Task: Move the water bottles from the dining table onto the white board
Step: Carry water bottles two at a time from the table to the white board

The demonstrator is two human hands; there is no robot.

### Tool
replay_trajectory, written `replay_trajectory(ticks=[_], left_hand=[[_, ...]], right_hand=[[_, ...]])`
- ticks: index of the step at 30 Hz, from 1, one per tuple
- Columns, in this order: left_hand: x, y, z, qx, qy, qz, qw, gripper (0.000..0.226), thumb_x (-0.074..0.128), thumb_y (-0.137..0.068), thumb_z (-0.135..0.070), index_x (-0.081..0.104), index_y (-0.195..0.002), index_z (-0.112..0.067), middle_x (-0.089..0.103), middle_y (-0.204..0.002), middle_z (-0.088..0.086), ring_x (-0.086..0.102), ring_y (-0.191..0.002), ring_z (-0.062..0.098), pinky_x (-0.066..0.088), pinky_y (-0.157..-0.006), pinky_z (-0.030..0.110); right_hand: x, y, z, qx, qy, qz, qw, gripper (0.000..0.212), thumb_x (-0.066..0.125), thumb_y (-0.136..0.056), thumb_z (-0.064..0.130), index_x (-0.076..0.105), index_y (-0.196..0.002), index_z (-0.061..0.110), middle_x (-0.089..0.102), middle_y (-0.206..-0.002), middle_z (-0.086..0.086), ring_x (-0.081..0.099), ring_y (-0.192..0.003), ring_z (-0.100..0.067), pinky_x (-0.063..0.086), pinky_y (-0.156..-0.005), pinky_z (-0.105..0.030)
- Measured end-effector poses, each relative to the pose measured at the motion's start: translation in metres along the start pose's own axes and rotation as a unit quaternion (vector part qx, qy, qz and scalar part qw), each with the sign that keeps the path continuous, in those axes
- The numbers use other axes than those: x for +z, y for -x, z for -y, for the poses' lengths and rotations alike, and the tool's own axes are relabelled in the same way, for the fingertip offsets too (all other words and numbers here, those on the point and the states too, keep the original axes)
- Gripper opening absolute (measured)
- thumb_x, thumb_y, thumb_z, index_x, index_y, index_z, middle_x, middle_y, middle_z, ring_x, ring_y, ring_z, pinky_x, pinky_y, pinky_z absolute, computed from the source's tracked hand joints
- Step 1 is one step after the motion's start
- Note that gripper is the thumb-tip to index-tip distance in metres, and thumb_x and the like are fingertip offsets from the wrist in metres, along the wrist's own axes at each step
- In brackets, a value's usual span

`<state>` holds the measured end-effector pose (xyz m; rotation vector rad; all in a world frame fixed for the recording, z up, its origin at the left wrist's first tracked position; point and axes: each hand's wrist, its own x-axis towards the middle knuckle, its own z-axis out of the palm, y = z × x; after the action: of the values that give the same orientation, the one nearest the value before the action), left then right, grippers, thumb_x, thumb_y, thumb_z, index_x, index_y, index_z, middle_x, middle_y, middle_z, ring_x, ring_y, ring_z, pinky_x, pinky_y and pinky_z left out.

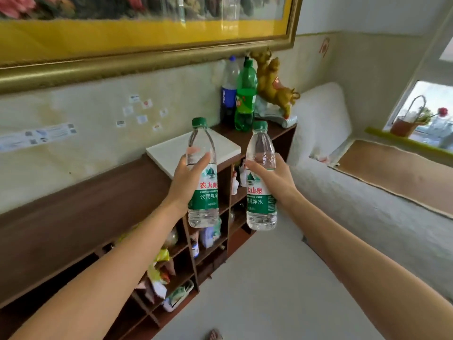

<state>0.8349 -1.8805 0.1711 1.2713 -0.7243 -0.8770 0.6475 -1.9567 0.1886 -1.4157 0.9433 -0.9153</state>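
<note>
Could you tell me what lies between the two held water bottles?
Nothing held: in the head view, only the brown wooden shelf unit shows behind the gap.

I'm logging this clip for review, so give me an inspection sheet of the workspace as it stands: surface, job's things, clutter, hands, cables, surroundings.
Surface: white board lies flat on top of the brown shelf unit, nothing on the part in view.
Job's things: two green-capped water bottles, both upright and in the air; left bottle, right bottle.
Clutter: blue-label soda bottle, green soda bottle and a golden figurine stand behind the board; assorted items fill the shelf cubbies.
Hands: left hand grips the left bottle; right hand grips the right bottle.
Cables: nothing seen.
Surroundings: framed picture on the wall, white-covered sofa, window sill with a flower basket.
</note>
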Motion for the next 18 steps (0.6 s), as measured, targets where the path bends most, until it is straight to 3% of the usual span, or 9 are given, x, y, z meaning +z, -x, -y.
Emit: replay_trajectory(ticks=[4, 10, 14, 18], left_hand=[[-0.003, -0.102, -0.004, 0.022, -0.052, -0.028, 0.998, 0.054, 0.069, -0.085, -0.037, 0.046, -0.132, -0.027, 0.068, -0.115, 0.008, 0.071, -0.095, 0.02, 0.055, -0.084, 0.037], [-0.007, -0.205, -0.004, 0.054, -0.087, -0.088, 0.991, 0.06, 0.072, -0.083, -0.03, 0.043, -0.135, -0.025, 0.064, -0.122, 0.001, 0.065, -0.108, 0.018, 0.051, -0.094, 0.039], [-0.014, -0.259, -0.002, 0.066, -0.087, -0.139, 0.984, 0.056, 0.074, -0.082, -0.024, 0.046, -0.131, -0.026, 0.066, -0.114, -0.007, 0.064, -0.102, 0.005, 0.05, -0.083, 0.028], [-0.017, -0.305, 0.0, 0.078, -0.095, -0.215, 0.969, 0.052, 0.073, -0.082, -0.017, 0.046, -0.126, -0.023, 0.065, -0.109, -0.009, 0.063, -0.095, -0.002, 0.049, -0.076, 0.022]], right_hand=[[0.015, -0.103, 0.009, -0.01, 0.016, 0.026, 0.999, 0.039, 0.078, -0.076, 0.029, 0.052, -0.106, 0.026, 0.07, -0.101, -0.004, 0.07, -0.088, -0.02, 0.058, -0.083, -0.04], [0.033, -0.229, 0.012, -0.033, 0.032, 0.071, 0.996, 0.043, 0.08, -0.074, 0.029, 0.052, -0.107, 0.026, 0.068, -0.102, 0.001, 0.068, -0.093, -0.016, 0.054, -0.084, -0.034], [0.055, -0.314, 0.002, -0.06, 0.041, 0.128, 0.989, 0.047, 0.081, -0.074, 0.025, 0.051, -0.109, 0.021, 0.068, -0.101, 0.0, 0.067, -0.092, -0.012, 0.053, -0.077, -0.026], [0.086, -0.397, -0.008, -0.065, 0.065, 0.207, 0.974, 0.058, 0.082, -0.072, 0.023, 0.046, -0.116, 0.021, 0.064, -0.105, 0.001, 0.064, -0.097, -0.014, 0.052, -0.085, -0.034]])
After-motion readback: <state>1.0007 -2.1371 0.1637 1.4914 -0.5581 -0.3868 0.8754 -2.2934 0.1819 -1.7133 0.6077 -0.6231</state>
